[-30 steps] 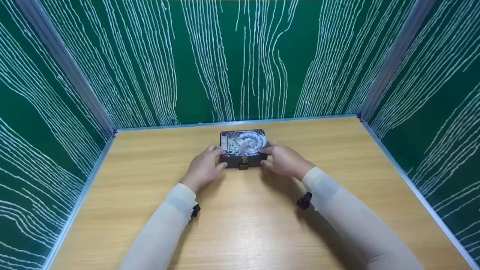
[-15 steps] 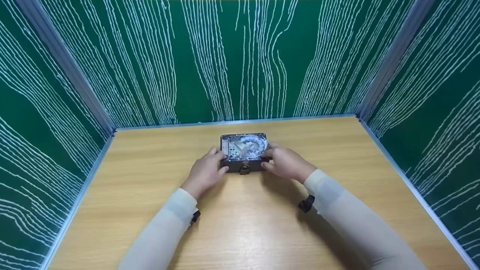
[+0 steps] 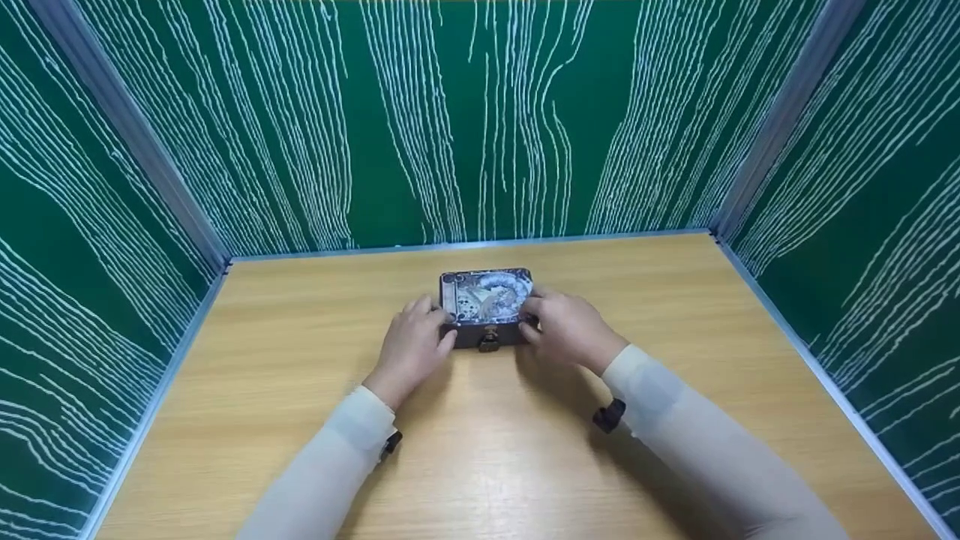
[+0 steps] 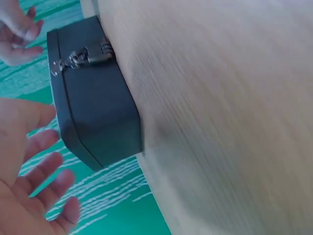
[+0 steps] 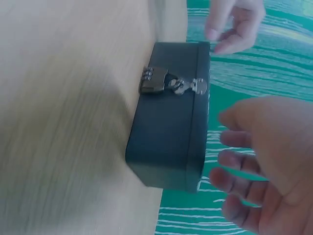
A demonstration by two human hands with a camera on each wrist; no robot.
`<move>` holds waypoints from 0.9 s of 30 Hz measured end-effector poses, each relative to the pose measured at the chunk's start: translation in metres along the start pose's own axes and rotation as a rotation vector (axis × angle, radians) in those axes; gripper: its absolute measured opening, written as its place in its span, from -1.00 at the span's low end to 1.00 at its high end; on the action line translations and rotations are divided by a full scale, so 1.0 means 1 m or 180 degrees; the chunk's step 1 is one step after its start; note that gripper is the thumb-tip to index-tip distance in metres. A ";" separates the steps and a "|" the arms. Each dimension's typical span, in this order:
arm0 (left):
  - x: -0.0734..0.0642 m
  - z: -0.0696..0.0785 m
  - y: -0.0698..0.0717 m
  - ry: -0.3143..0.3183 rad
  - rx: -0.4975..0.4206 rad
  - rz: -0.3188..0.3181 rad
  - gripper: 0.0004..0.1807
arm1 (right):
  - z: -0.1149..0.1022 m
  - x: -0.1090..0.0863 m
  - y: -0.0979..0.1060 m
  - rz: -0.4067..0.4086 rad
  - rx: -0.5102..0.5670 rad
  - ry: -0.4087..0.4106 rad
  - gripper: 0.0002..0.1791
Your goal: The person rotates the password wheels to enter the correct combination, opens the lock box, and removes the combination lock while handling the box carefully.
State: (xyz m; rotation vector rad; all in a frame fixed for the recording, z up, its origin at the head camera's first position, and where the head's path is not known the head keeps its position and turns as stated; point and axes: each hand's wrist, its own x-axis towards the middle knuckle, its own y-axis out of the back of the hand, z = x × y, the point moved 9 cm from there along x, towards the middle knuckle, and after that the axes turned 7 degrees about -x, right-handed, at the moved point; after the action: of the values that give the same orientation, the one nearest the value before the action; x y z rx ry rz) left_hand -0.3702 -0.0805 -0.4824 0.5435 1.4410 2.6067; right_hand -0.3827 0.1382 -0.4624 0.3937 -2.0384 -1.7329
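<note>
A small dark box (image 3: 486,298) with a printed picture on its lid sits on the wooden table. Its front, plain and dark in the left wrist view, carries a metal clasp with a combination padlock (image 4: 99,52) hanging from it. At the box's left end is my left hand (image 3: 411,341), fingers loosely bent and spread. My right hand (image 3: 570,326) is at the opposite end, its fingers also loosely bent. Both wrist views show the fingers beside the lid edge, not wrapped round the box. The box's back is hidden.
Green walls (image 3: 405,112) with white wavy lines enclose the table (image 3: 480,450) at the back and both sides. Grey metal edging (image 3: 330,252) runs along the far table edge. Each wrist wears a dark strap device (image 3: 609,415) over a pale sleeve.
The box has moved slightly toward me, with both hands following at its ends. Over the last half second it barely shifts, while the right fingers have bent a little more.
</note>
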 end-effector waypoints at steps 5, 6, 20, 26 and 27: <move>-0.006 0.015 -0.005 -0.0097 -0.0213 -0.0064 -0.74 | -0.003 -0.004 -0.014 -0.0275 0.0662 -0.0066 -0.77; -0.007 0.017 -0.008 -0.0103 -0.0221 -0.0103 -0.74 | -0.004 -0.004 -0.020 -0.0378 0.0818 -0.0089 -0.76; -0.004 0.016 -0.054 0.0257 -0.0676 -0.0587 -0.57 | -0.010 0.001 -0.074 -0.0649 0.1633 -0.0325 -0.81; -0.004 0.016 -0.060 0.0304 -0.0904 -0.0604 -0.54 | -0.011 0.001 -0.080 -0.0665 0.1800 -0.0370 -0.80; -0.004 0.017 -0.060 0.0300 -0.0943 -0.0611 -0.55 | -0.011 0.002 -0.081 -0.0671 0.1828 -0.0409 -0.81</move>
State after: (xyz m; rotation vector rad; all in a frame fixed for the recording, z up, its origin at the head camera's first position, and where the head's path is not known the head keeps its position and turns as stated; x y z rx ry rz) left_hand -0.3652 -0.0358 -0.5256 0.2375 1.0402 2.6496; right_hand -0.3838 0.1140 -0.5400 0.7081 -2.6595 -1.2718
